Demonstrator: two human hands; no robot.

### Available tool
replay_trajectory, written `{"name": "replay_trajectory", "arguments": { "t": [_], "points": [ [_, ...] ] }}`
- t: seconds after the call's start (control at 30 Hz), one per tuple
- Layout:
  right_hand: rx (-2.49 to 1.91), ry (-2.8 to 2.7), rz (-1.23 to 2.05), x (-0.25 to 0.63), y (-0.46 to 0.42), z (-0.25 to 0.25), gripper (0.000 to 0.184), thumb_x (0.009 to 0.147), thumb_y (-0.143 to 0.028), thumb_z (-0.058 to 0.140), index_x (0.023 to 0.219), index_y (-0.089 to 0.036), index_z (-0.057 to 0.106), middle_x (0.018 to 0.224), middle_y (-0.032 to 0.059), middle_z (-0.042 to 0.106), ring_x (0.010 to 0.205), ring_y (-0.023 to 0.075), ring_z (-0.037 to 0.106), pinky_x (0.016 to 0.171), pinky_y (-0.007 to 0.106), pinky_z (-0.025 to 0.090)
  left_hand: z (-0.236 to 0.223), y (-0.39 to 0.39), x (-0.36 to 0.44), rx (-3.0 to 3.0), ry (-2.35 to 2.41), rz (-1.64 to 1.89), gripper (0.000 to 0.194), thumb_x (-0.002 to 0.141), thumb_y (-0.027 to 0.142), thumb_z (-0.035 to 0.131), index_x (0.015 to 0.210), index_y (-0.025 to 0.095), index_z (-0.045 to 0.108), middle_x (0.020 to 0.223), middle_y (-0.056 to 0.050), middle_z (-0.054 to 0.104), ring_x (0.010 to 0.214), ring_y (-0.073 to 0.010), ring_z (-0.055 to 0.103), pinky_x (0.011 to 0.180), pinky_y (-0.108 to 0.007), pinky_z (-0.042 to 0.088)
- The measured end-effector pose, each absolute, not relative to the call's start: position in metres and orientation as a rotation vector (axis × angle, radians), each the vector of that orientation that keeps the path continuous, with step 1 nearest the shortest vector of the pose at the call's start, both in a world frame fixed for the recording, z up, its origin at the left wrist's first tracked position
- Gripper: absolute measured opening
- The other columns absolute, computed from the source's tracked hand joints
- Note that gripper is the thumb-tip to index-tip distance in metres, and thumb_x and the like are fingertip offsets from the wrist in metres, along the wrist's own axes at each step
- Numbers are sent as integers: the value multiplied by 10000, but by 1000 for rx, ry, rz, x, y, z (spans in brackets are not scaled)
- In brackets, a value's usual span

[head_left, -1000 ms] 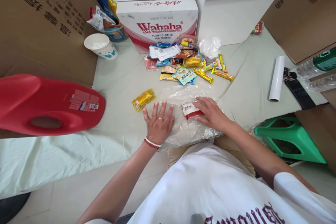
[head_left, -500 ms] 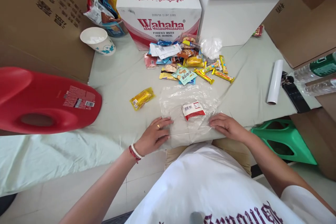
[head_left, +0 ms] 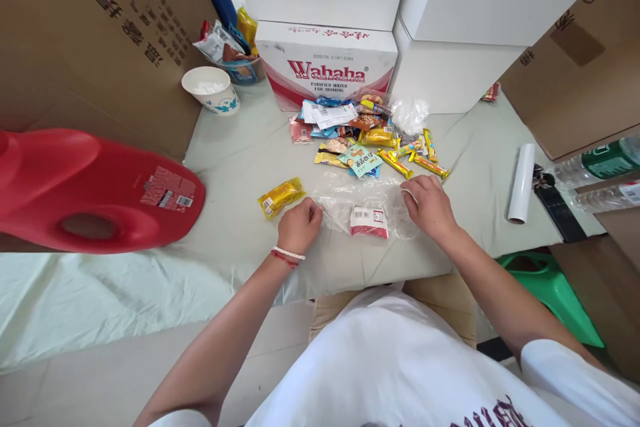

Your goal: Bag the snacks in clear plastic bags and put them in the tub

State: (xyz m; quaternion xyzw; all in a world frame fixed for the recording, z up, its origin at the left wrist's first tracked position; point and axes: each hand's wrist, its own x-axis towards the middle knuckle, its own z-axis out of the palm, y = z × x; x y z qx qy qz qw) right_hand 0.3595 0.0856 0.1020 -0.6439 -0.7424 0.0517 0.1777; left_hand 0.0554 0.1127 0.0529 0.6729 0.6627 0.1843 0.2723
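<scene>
Head camera view, looking down at a cloth-covered table (head_left: 240, 227). A person works at its near edge with both bare hands. The main item, a red-and-white packet (head_left: 369, 221), lies between the hands, a little in from the near edge, with a clear plastic sheet (head_left: 367, 188) spread about it; whether the packet is on, in or under the plastic cannot be told. The left hand (head_left: 300, 225) is curled, thumb and fingers together, apparently pinching the sheet's left side. The right hand (head_left: 431, 205) bends over the sheet's right side; whether its fingertips have closed on the plastic is unclear. A yellow packet (head_left: 281, 197) sits just beside the left hand. Toward the far edge, a pile of wrapped snacks (head_left: 367, 121) lies before a Wahaha box (head_left: 327, 73). The step in hand seems to be arranging the plastic around the packet; the next move calls for a firm hold at both sides, without dragging the packet.
</scene>
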Motion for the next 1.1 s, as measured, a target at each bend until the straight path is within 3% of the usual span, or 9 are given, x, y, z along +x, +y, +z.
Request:
{"name": "replay_trajectory", "arguments": {
  "t": [0.17, 0.27, 0.37, 0.47, 0.57, 0.7, 0.83, 0.97, 1.1],
  "points": [
    [-1484, -2344, 382, 316, 54, 95, 361, 1028, -275, 426, 1283, -268, 682, 1244, 111, 656, 1107, 253, 609, 873, 373, 542, 55, 116, 53, 1724, 1805, 527, 204, 879, 387, 514, 763, 223, 549, 680, -20, 613, 675, -209, 572, 655, -318, 401],
    [-1528, -2439, 450, 302, 58, 74, 345, 1028, -274, 465, 1301, -268, 677, 1332, 108, 623, 1174, 266, 590, 886, 384, 545, 61, 107, 47, 1796, 1963, 799, 180, 857, 352, 539, 905, 193, 609, 925, -109, 678, 950, -285, 619, 866, -420, 469],
    [-1568, -2428, 457, 298, 66, 63, 334, 1026, -256, 486, 1295, -268, 684, 1320, 100, 623, 1166, 249, 596, 934, 374, 530, 69, 77, 51, 2001, 2097, 1125, 212, 901, 312, 522, 1001, 183, 657, 1113, -170, 667, 1163, -340, 558, 1024, -524, 383],
    [-1589, -2426, 482, 298, 67, 65, 333, 1019, -250, 501, 1295, -266, 687, 1326, 97, 619, 1166, 243, 600, 941, 362, 521, 75, 46, 74, 2429, 1627, 1013, 233, 947, 295, 501, 1046, 264, 709, 1098, -99, 720, 1104, -296, 598, 1000, -498, 361],
    [-1624, -2403, 596, 301, 68, 71, 319, 975, -221, 557, 1254, -240, 709, 1345, 96, 613, 1155, 240, 614, 932, 342, 517, 74, 42, 103, 2633, 1225, 708, 350, 982, 250, 455, 1245, 314, 676, 1251, -56, 717, 1123, -252, 606, 929, -443, 377],
    [-1598, -2345, 801, 311, 88, 81, 267, 975, -240, 554, 1163, -212, 741, 1242, 86, 675, 1075, 215, 640, 954, 325, 498, 65, 69, 119, 2542, 1431, 459, 377, 1016, 245, 404, 1309, 241, 641, 1159, -104, 747, 1028, -275, 594, 818, -452, 373],
    [-1904, -2224, 446, 318, 127, 85, 329, 1007, -300, 495, 1220, -186, 718, 1177, 133, 694, 1146, 297, 567, 997, 409, 450, 56, 81, 118, 2484, 1486, 348, 312, 1014, 265, 439, 1213, 261, 680, 1090, -95, 750, 1031, -295, 558, 817, -454, 352],
    [-2149, -2250, 343, 314, 160, 80, 504, 903, -374, 677, 1342, -132, 621, 1240, 190, 652, 1212, 350, 519, 989, 438, 428, 54, 78, 121, 2457, 1499, 402, 273, 991, 256, 494, 1160, 277, 707, 1139, -97, 719, 1097, -300, 532, 830, -453, 347],
    [-2207, -2184, 621, 316, 171, 84, 218, 899, -283, 654, 1075, -164, 704, 960, 93, 707, 951, 252, 617, 848, 342, 450, 54, 77, 124, 2458, 1538, 437, 251, 975, 266, 525, 1116, 288, 731, 1180, -105, 675, 1116, -312, 509, 832, -455, 351]
  ]
}}
